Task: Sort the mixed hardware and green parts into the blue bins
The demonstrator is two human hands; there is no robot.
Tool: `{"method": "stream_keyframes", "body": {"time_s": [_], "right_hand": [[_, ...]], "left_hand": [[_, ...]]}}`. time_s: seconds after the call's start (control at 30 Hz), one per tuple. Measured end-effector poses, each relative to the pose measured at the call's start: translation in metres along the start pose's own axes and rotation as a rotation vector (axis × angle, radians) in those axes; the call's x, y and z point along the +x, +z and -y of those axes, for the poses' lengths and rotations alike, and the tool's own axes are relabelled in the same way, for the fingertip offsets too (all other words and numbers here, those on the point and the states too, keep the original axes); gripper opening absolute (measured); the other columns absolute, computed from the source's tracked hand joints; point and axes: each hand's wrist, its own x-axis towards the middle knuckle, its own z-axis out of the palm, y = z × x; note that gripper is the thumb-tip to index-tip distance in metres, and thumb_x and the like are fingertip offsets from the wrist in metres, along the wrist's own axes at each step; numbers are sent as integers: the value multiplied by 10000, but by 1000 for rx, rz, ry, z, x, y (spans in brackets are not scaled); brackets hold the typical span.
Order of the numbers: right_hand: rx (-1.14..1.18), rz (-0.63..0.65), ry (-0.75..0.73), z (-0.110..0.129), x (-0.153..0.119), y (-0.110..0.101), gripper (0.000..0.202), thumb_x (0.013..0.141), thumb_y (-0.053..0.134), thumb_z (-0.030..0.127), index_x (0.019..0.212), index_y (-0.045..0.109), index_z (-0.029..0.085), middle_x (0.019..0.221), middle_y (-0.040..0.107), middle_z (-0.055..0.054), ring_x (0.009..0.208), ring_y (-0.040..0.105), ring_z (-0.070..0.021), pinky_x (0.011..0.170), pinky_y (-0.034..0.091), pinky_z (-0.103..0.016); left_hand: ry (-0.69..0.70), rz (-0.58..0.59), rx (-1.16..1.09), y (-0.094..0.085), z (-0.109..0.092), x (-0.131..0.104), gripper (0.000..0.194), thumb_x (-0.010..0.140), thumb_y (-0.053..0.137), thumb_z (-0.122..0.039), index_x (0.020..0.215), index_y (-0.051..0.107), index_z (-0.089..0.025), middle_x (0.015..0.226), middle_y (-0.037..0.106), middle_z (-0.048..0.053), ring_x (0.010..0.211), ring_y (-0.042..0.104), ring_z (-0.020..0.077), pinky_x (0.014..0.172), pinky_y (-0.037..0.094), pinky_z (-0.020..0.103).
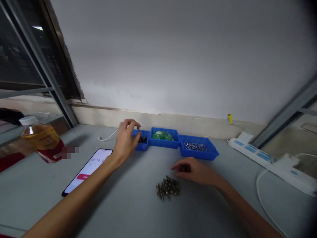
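Observation:
My left hand (127, 138) hovers over the left blue bin (142, 147), which holds small dark metal parts (143, 139). Its thumb and fingers are apart; a tiny dark spot near the fingertips is too small to make out. My right hand (194, 170) is low over the table, just behind and right of a loose pile of metal pins (168, 187). Its fingers are bent with a gap to the thumb, and nothing shows between them. Green plastic packets (162, 135) lie in the middle blue bin (164, 143). Thin silvery pins (195, 146) fill part of the right blue bin (199, 154).
A phone (92, 165) with a running timer display lies beside my left forearm. Farther left stands a bottle of amber drink (44, 138). On the right are a white power strip (269, 160) and its cable (259, 190). A wall (173, 66) rises behind the grey table (138, 205).

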Motion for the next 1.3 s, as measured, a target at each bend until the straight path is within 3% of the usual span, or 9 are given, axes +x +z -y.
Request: {"method": "stream_keyframes", "body": {"time_s": [0.07,0.1,0.2,0.27,0.4,0.6,0.8,1.03,1.3], "right_hand": [[15,17,5,3,-2,-1,250,808,685,302,1020,738,182,781,682,-37,690,583,-153,609,442,-257],[11,24,-2,5,-3,-1,245,799,696,295,1010,740,180,775,679,-34,686,580,-151,607,438,-255],[-36,43,-35,12,-4,1,209,766,721,241,963,753,180,746,668,-21,660,567,-141,584,416,-245],[-63,52,-54,15,-4,3,199,753,719,199,948,757,187,735,662,-9,648,560,-133,571,403,-237],[-69,71,-50,16,-6,4,208,737,741,199,943,759,196,740,652,8,658,564,-129,570,404,-226],[-72,91,-55,17,-6,3,162,755,731,192,914,762,187,761,647,6,659,554,-119,572,396,-224],[-109,70,-51,14,-5,6,132,780,693,163,884,765,200,777,657,1,666,553,-120,581,388,-232],[-98,-23,47,11,-5,10,106,797,715,296,833,743,200,695,655,2,629,552,-137,546,377,-242],[-144,-174,-1,11,-2,17,118,818,684,296,795,699,181,717,651,-11,635,565,-144,575,406,-251]], "left_hand": [[-33,-20,51,4,-4,1,183,788,655,-132,941,565,-177,1101,522,113,1039,503,284,902,444,469],[4,42,8,5,-7,-1,169,790,645,-138,931,559,-179,1088,522,103,1036,503,275,906,440,455],[178,480,-255,5,-17,-18,72,838,579,-128,839,563,-198,892,578,22,881,554,189,803,454,334],[191,765,-358,2,-23,-30,80,810,612,-129,802,578,-201,807,593,-14,775,561,154,709,440,285],[142,1057,-415,-5,-32,-41,165,731,700,-122,857,653,-217,819,616,-33,742,576,136,685,442,263],[170,1119,-517,-4,-36,-42,241,768,697,-63,938,710,-234,971,675,-7,945,623,163,841,472,277],[185,1122,-518,6,-28,-49,114,821,716,-160,911,732,-227,890,691,9,846,640,171,769,486,284],[88,1078,-447,4,-24,-48,70,782,754,-161,803,705,-207,768,675,-15,680,611,145,577,429,242],[111,813,-439,6,-22,-43,73,814,746,-238,795,683,-207,780,665,-5,754,607,161,665,454,280]]}}
